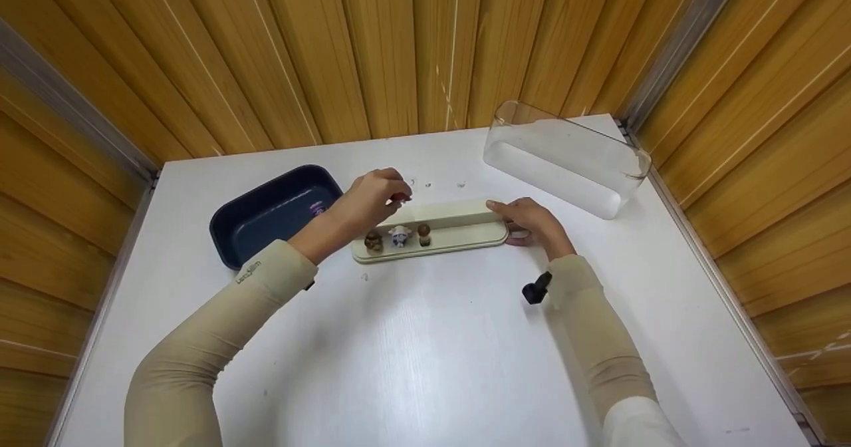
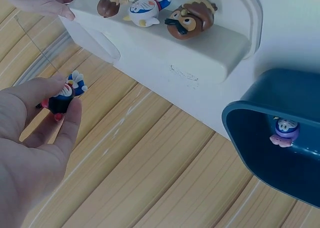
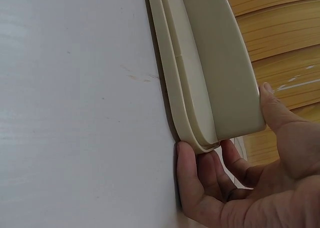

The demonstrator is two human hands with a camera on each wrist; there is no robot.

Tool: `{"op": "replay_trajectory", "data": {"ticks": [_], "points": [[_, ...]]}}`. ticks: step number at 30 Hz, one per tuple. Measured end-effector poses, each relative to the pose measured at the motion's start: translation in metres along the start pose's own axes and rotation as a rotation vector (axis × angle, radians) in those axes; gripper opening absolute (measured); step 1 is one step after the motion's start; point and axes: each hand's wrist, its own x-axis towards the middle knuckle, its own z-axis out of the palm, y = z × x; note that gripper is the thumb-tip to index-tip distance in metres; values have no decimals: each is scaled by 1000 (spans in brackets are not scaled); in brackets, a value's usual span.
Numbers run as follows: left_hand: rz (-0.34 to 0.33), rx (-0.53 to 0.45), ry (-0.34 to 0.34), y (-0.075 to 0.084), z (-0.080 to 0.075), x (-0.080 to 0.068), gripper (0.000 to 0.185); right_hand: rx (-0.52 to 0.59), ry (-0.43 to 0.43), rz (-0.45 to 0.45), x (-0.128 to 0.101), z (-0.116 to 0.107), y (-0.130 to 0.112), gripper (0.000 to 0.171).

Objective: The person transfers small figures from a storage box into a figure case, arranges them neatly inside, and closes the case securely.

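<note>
Pinching one Doraemon-style figurine (image 2: 62, 98) in left hand (image 1: 367, 201); with right hand (image 1: 534, 219), gripping one cream stand (image 1: 465, 235) bearing three figurines (image 1: 399, 235), near one navy tub (image 1: 266, 224).

The counter (image 1: 425, 367) was brightly lit and marked by pale glare; a soft shadow was cast beside the left sleeve (image 1: 199, 340); fine detail was slightly blurred.

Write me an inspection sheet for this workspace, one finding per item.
Surface: white tabletop, small marks.
Job's things: three small painted figurines on a cream stepped stand; a purple-and-blue figurine in the dark-blue rectangular bin.
Clutter: nothing seen beyond a transparent elongated box, far right.
Hands: left hand pinches a black, red and blue figurine; right hand holds the stand's right end.
Cables: nothing seen.
Surroundings: brown wood-patterned panels, grey metal trim.
</note>
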Motion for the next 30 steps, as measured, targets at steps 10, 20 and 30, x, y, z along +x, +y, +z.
{"op": "replay_trajectory", "data": {"ticks": [10, 20, 30], "points": [[-7, 20, -14, 5, 0, 5, 22, 18, -6, -1, 1, -1, 0, 72], [-18, 30, -52, 10, 0, 8, 22, 24, -10, -9, -1, -2, -1, 76], [-75, 9, -136, 13, 4, 13, 23, 28, 7, -19, 0, 1, 3, 79]]}}
